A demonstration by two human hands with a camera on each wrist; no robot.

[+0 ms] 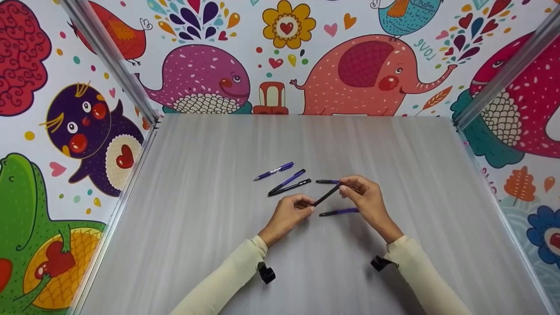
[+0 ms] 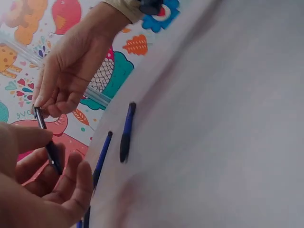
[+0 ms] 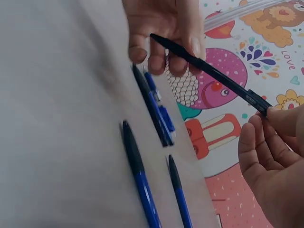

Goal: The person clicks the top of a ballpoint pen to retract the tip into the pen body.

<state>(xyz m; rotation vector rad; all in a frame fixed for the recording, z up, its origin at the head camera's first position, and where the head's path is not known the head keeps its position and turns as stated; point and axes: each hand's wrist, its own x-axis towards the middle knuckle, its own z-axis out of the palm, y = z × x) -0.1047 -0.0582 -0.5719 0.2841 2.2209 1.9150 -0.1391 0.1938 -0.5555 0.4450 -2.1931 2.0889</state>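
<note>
A person's 2 bare hands hold a black pen (image 1: pixel 327 194) above a pale gray, wood-grained table (image 1: pixel 197 166). The left hand (image 1: pixel 288 215) pinches it near its narrow tip, thumb against fingers; the right hand (image 1: pixel 365 199) pinches the end with the clip. The pen slants between them, its right end farther from the person.

5 more pens lie on the table. Left of the held pen, a blue pen with a silvery middle (image 1: pixel 274 171) lies apart, just beyond a blue-and-black pen (image 1: pixel 288 180) and a glossy black pen (image 1: pixel 294 187), which form a narrow V, meeting at their left ends. Near the right hand are 2 blue pens with black grips: the farther pen (image 1: pixel 327 181) partly hidden by the fingers, the nearer pen (image 1: pixel 339 212) below the held pen.

Cream sleeves (image 1: pixel 223 280) cover both forearms, with a small black device (image 1: pixel 267 273) at each wrist. Behind the table, a white wall carries a cartoon purple whale (image 1: pixel 205 78) and a coral elephant (image 1: pixel 363 87).
</note>
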